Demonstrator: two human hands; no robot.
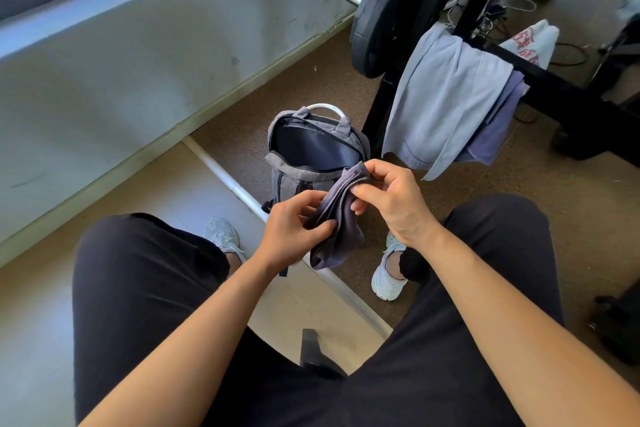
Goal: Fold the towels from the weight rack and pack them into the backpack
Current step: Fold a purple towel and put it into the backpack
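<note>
Both hands, left hand [292, 218] and right hand [391, 198], pinch a folded grey towel [337, 218]. The open backpack [311, 152] stands just beyond. Two towels [446, 97] hang on the rack [540, 76], far right.

A dark grey folded towel [337, 218] hangs bunched above the open grey backpack [311, 152], which stands upright on the floor. Pale blue towel [446, 97] and purple towel [498, 125] drape over the weight rack [554, 83].
</note>
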